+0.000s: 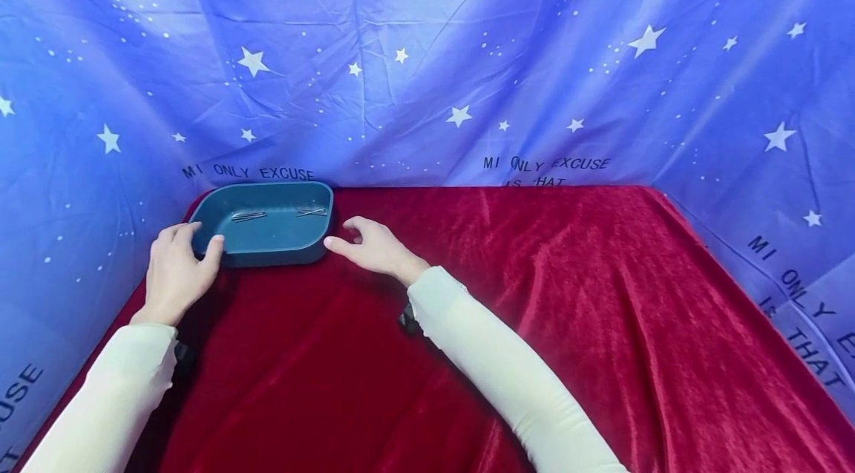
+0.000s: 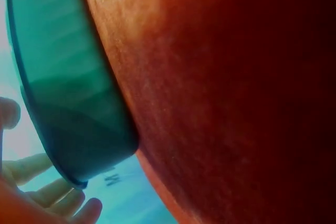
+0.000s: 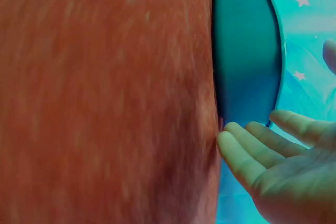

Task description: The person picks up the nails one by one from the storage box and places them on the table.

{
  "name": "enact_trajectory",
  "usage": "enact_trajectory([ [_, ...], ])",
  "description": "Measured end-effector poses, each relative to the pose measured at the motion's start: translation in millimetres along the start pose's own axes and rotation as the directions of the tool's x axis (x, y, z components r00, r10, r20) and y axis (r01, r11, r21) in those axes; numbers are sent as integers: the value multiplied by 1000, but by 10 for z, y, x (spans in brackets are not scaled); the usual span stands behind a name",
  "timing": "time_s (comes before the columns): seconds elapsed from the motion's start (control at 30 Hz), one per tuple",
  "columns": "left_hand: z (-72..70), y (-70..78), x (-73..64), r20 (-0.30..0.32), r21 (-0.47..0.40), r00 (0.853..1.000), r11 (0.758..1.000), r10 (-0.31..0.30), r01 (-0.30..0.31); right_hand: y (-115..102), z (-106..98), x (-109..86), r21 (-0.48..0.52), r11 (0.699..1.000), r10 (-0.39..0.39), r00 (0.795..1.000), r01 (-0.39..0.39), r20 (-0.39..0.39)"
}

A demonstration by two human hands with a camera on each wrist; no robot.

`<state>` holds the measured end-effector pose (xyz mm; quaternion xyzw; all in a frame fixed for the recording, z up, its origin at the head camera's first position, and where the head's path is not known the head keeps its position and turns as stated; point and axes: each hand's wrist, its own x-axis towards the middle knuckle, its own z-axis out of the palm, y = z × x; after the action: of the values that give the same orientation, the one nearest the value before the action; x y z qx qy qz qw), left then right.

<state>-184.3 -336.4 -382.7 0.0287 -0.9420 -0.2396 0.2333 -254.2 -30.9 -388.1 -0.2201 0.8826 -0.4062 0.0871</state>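
A dark teal, rounded rectangular tray stands at the back left of the table. Two small groups of thin metallic sticks lie in it, one left of the middle and one near the right end. My left hand is at the tray's left end, thumb over the front left rim and fingers by the left side; the left wrist view has these fingers loosely extended around the corner. Just off the right end is my right hand, its fingers lightly bent and spread beside the tray wall, with nothing held.
Wrinkled red velvet cloth covers the table. Behind and along both sides hangs a blue curtain with white stars and lettering; the tray stands close to it. Dark wrist devices show under the pale sleeves.
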Motion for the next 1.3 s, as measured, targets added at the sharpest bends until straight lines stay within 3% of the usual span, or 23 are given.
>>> enact_trajectory([
  [0.23,-11,-100,60,11,-69,993,990,-120,121,-83,116,52,121,990,82,996,-77,-34],
  [0.4,-35,-172,100,74,-126,964,957,-254,262,-122,193,84,192,978,94,995,-84,-43],
  [0.6,-22,-219,114,129,-212,902,877,-412,431,-172,266,108,297,952,109,990,-77,-93],
  [0.7,-3,-233,125,125,-269,885,844,-448,465,-190,294,117,353,932,129,986,-83,-109],
  [0.87,14,-242,143,166,-396,856,763,-489,512,-220,346,130,374,919,172,980,-122,-104],
  [1.03,8,-227,150,207,-473,839,699,-503,536,-219,417,179,338,931,194,971,-136,-143],
  [1.3,1,-185,173,243,-648,817,538,-523,538,-214,460,221,438,888,246,950,-141,-191],
])
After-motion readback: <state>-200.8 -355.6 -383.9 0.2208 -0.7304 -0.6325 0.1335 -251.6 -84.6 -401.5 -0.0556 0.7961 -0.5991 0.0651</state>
